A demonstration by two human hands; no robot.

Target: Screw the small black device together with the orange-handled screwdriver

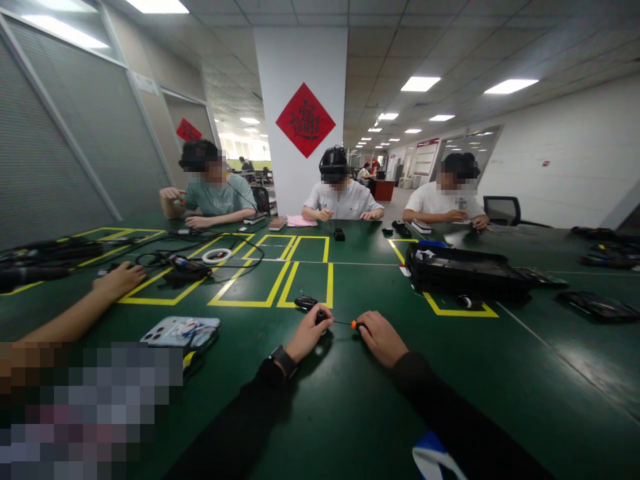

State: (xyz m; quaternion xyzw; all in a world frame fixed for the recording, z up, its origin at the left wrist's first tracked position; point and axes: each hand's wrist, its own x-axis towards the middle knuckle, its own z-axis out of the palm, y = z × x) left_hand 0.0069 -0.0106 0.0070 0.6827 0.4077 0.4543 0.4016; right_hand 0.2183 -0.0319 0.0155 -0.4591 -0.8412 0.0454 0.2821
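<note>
The left hand point(306, 335) pinches a small black part point(321, 318) between thumb and fingers, and the right hand point(383, 337) has its fingers closed around the handle of what looks like a screwdriver point(355, 325). Its thin shaft points to nine o'clock, towards the black part, and both things are held just above the table point(345, 413), in the middle of the near side.

A second black part point(306, 303) lies at twelve o'clock from the left hand, just beyond it and in nobody's grip. I judge the work on the held part to be under way rather than finished, since tool and part are lined up; the loose part looks unattended so far. No screw can be made out, so how much is done or left on either part cannot be told.

The left fingers cover most of the held part, and the right hand hides most of the handle. Whether the tip touches the part is too small to tell. At five o'clock from the right hand, a blue-and-white thing point(431, 460) is cut off by the lower edge. At nine o'clock from the left hand, the contents of a pale pack point(183, 331) are unclear.
</note>
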